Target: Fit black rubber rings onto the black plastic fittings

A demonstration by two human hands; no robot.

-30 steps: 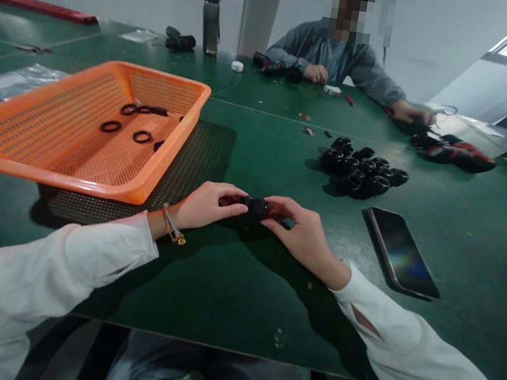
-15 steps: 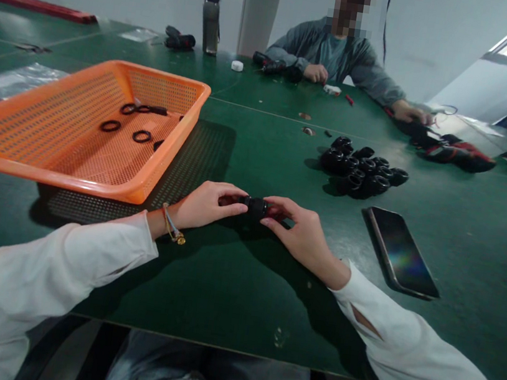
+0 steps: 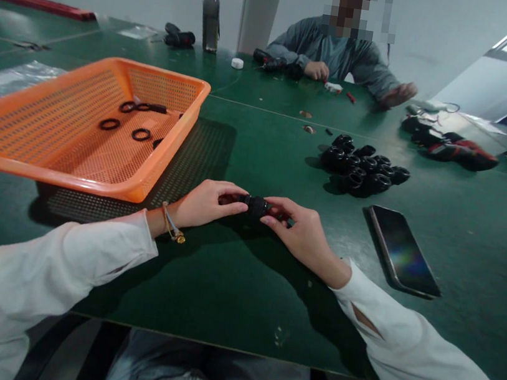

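A small black cylindrical part is held between my two hands, just over the green table. My left hand pinches its left end between thumb and fingers. On the other end, my right hand closes its thumb and fingertips. The fingers cover both ends, so its exact kind is hidden. Ahead and to the right lies a cluster of glossy black hollow parts. On my left stands an orange perforated basket, with black rings and a few other black pieces inside.
A phone lies right of my right hand. Across the table sits a person in a grey jacket. Near them are a dark bottle, power tools and a red-black bundle. A plastic bag lies behind the basket.
My hands and the black part have hardly moved. The person opposite has lifted a hand off the items at the right and drawn it back.
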